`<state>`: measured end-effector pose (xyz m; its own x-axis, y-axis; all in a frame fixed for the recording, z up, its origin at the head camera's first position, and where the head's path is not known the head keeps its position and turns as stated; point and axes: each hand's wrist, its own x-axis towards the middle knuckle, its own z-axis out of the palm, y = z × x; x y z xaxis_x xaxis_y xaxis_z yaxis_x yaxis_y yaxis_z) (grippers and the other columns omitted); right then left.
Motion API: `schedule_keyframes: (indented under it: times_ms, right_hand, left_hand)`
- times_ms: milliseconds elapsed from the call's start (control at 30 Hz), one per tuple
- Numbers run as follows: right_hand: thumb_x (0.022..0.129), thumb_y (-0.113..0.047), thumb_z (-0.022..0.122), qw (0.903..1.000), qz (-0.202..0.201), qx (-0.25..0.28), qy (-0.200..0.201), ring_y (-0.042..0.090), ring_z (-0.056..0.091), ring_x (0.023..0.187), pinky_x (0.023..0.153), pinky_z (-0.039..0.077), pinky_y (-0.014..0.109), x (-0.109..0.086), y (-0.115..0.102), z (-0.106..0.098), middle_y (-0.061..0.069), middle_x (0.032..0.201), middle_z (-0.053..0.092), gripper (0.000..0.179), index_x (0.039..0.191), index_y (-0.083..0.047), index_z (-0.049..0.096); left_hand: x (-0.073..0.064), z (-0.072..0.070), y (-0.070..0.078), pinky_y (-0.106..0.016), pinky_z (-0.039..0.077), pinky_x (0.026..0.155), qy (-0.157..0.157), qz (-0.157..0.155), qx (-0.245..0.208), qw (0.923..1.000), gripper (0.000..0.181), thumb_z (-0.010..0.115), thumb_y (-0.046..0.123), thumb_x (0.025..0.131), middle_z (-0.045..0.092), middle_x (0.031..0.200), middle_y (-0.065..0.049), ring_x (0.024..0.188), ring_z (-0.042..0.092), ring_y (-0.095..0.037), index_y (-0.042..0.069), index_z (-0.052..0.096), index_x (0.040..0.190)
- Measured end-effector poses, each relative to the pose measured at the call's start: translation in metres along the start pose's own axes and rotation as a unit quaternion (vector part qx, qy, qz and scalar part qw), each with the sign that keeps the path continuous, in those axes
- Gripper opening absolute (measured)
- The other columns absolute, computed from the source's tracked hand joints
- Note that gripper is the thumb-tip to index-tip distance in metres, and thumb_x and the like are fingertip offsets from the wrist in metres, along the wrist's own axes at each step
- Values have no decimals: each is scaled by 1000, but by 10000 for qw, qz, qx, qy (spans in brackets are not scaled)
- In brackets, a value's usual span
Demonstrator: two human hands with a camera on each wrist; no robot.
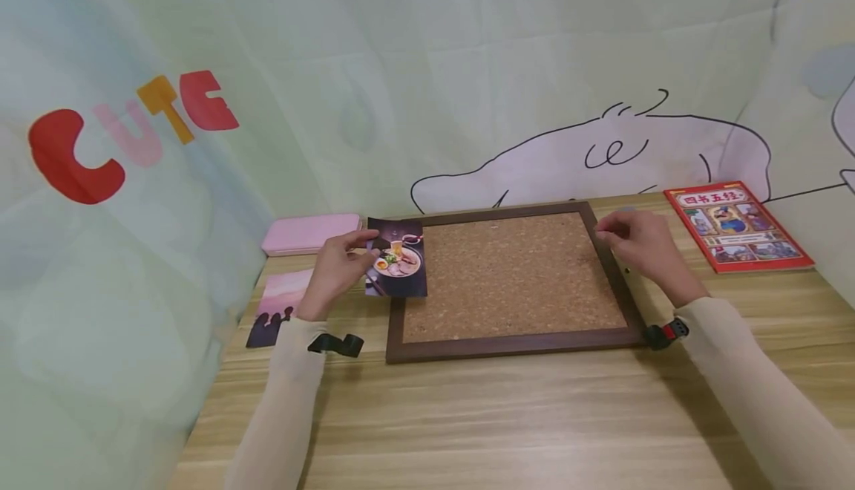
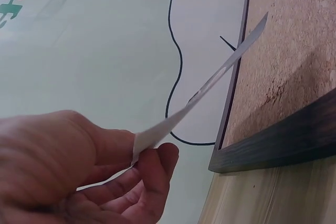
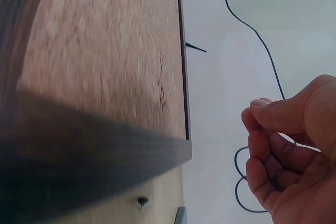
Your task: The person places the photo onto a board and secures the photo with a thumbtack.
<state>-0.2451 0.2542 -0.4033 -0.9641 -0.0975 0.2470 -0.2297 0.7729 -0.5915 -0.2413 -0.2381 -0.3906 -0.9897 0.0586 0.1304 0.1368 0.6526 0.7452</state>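
My left hand (image 1: 339, 266) pinches a photo card (image 1: 397, 260) by its left edge, thumb on one face and fingers behind. The card shows a bowl of ramen and overlaps the left side of a corkboard (image 1: 514, 275) with a dark wooden frame. Edge-on in the left wrist view, the card (image 2: 199, 95) tilts up above the board. My right hand (image 1: 644, 249) hovers by the board's upper right frame, thumb and index fingertips together and the other fingers curled. No object shows between those fingertips in the right wrist view.
A dark push pin (image 1: 628, 271) lies on the table right of the board. A sunset photo card (image 1: 283, 301) and a pink case (image 1: 312, 234) are at the left. A red illustrated book (image 1: 738, 226) lies at the right. A printed curtain (image 1: 401, 67) hangs behind the table.
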Motion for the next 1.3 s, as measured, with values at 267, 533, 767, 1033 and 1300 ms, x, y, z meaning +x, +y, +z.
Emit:
schedule_keyframes:
  times_ms: [267, 533, 767, 1033, 1300]
  right_hand:
    - [103, -12, 72, 9999, -39, 112, -62, 30, 66, 88, 69, 49, 25, 4, -10, 12, 24, 104, 77, 17, 110, 2, 77]
    - [104, -10, 70, 9992, 0, 297, -271, 32, 68, 93, 75, 50, 26, 8, -23, 24, 24, 109, 77, 16, 112, 2, 76]
    - [102, -7, 72, 9981, -186, 494, -309, 30, 65, 88, 71, 49, 24, 13, -34, 38, 22, 103, 77, 12, 108, 3, 77]
    - [105, -11, 68, 9961, -24, 711, -516, 31, 68, 94, 77, 52, 27, 17, -48, 55, 22, 110, 77, 16, 112, 0, 77]
    - [106, -15, 69, 9931, 184, 952, -659, 28, 65, 94, 77, 51, 28, 17, -59, 64, 20, 112, 77, 18, 115, -2, 77]
  left_hand:
    - [1, 8, 8, -24, 51, 72, -264, -247, 109, 9993, 45, 69, 16, 102, 69, 136, -24, 86, 68, -24, 8, 66, 147]
    - [4, 13, 12, -26, 52, 73, -447, -142, 129, 9988, 46, 69, 17, 103, 68, 139, -24, 92, 70, -28, 9, 65, 148]
    - [5, 16, 16, -26, 51, 69, -490, -116, -91, 9987, 46, 70, 13, 101, 68, 137, -25, 77, 65, -20, 6, 65, 147]
    - [8, 21, 17, -26, 52, 72, -579, -131, -134, 9981, 47, 72, 16, 100, 68, 139, -24, 87, 70, -24, 8, 66, 147]
    - [12, 24, 22, -25, 50, 66, -660, -93, -258, 9974, 48, 73, 14, 99, 67, 136, -25, 75, 65, -16, 7, 67, 146]
